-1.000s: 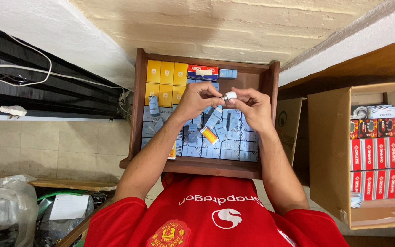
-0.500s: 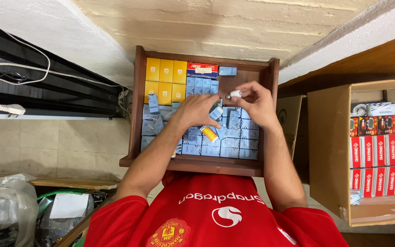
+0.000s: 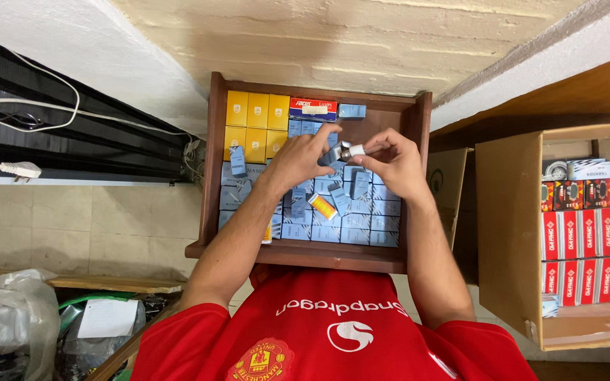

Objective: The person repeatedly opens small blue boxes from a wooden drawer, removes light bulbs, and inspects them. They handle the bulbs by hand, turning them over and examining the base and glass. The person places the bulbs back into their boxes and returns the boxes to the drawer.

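Here, nearest the camera, a red jersey (image 3: 319, 331) of smooth knit fills the lower frame, and two bare forearms reach from it over the wooden drawer (image 3: 210, 162). The drawer, dark and stiff-walled, serves as the landmark. Above its middle the left hand (image 3: 298, 159) and right hand (image 3: 390, 164) come close together, both pinching a small bulb (image 3: 347, 150) between thumb and fingertips; the right hand grips its pale end, the left touches the metallic end. The piece looks light, rigid and likely fragile if it is glass, so the firmer base seems the safer hold. Whether the surface is slippery I cannot tell. Beneath the hands, inside the drawer, lie many small blue-grey cartons (image 3: 347, 226), thin card, loosely jumbled, with one orange-striped tube (image 3: 323, 206) among them. At the drawer's far left corner stand yellow boxes (image 3: 255, 123), neatly ranked. Well right of the drawer sits an open cardboard box (image 3: 510, 240) of red packets (image 3: 577, 236).
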